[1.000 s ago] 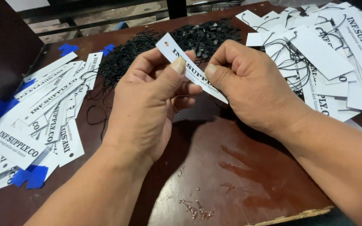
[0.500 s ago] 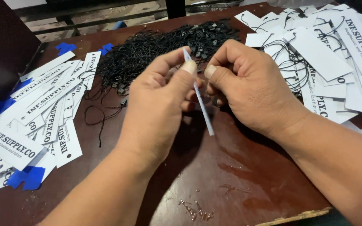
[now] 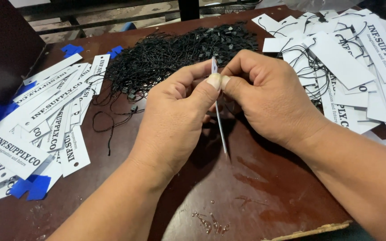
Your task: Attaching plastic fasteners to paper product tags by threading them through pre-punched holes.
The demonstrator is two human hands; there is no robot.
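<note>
Between both hands, left hand (image 3: pixel 175 111) and right hand (image 3: pixel 264 100) grip an edge-on, half-hidden white tag (image 3: pixel 220 127)

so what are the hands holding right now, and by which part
Both hands, left hand and right hand, pinch one white paper tag near its top end, seen edge-on; the rest hangs free below.

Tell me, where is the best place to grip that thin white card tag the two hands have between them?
Probably at its top end. The white tag stands on edge toward the camera, so it shows only as a narrow strip. The left hand and right hand pinch its flat faces from opposite sides near the top, thumbs meeting there. The lower end hangs free above the brown table.
</note>
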